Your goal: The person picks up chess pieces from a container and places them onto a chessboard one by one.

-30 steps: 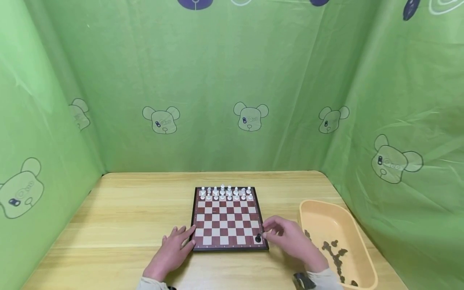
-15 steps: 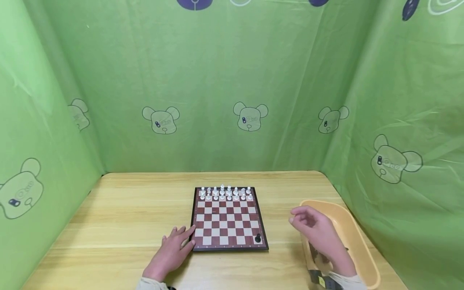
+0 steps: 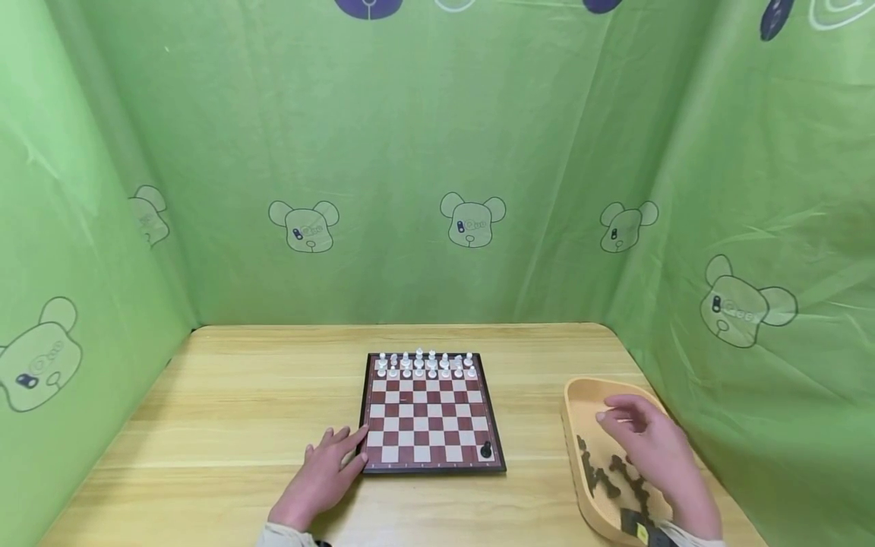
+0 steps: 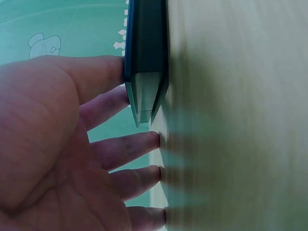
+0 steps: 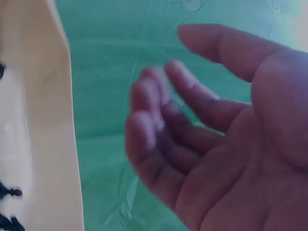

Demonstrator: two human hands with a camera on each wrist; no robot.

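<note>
A chessboard [image 3: 427, 418] with dark red and white squares lies on the table. White chess pieces [image 3: 419, 365] stand in two rows along its far side. One black chess piece [image 3: 486, 450] stands on the near right corner square. My left hand [image 3: 321, 477] touches the board's left edge with its thumb and a finger; in the left wrist view the other fingertips [image 4: 153, 139] rest on the table. Above the orange tray [image 3: 573, 425] hovers my right hand [image 3: 656, 448], fingers loosely bent, holding nothing. Dark chess pieces [image 3: 598, 479] lie in the tray, some hidden beneath that hand.
The wooden table [image 3: 260, 395] extends left of the board and between board and tray. Green cloth walls [image 3: 390, 281] with bear faces enclose the back and both sides. The tray's raised rim stands near the right table edge.
My right hand has left the black chess piece on the corner square and moved right, over the tray. The left hand has stayed at the board's edge.
</note>
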